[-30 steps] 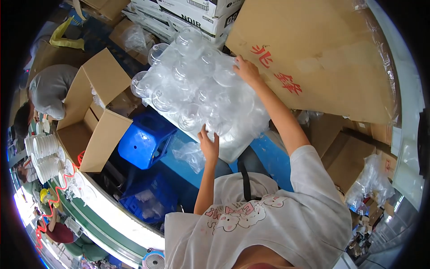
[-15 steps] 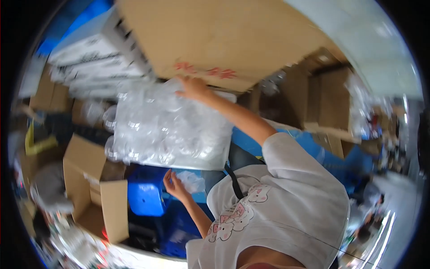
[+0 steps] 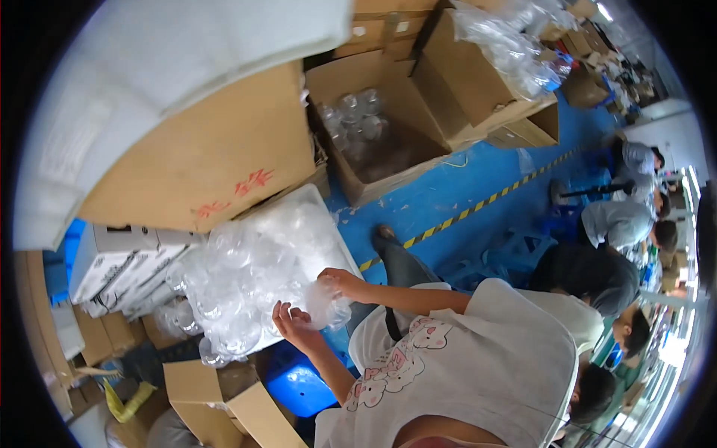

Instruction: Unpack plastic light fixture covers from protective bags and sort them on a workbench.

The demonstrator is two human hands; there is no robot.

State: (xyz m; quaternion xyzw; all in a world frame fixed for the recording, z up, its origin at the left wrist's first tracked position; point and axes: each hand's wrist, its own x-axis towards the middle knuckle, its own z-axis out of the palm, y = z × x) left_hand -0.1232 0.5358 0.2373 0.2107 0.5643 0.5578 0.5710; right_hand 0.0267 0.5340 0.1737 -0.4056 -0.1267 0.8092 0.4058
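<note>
My right hand (image 3: 343, 285) is closed on the edge of a clear, rounded plastic piece (image 3: 321, 306), smeared by motion; whether it is a cup or a cover I cannot tell. At its left side is my left hand (image 3: 296, 326), fingers spread and slightly bent, close to the piece; contact is unclear. Just beyond both hands, several clear, round plastic containers (image 3: 231, 284) lie heaped on a white tray-like surface (image 3: 333, 237). The heap covers its left part, and some containers overhang the near left edge.
A blue stool (image 3: 302, 381) and an open carton (image 3: 202, 411) stand near left. White boxes (image 3: 123, 257) are stacked behind. A large cardboard panel (image 3: 216, 149) rises at the back. Far right, a big carton (image 3: 396, 168) holds clear containers on the blue floor (image 3: 478, 179). Several people (image 3: 590, 261) sit rightward.
My right hand has come back from the heap's far edge toward my body and now holds a clear plastic piece. My left hand has come up beside it. The view has turned right.
</note>
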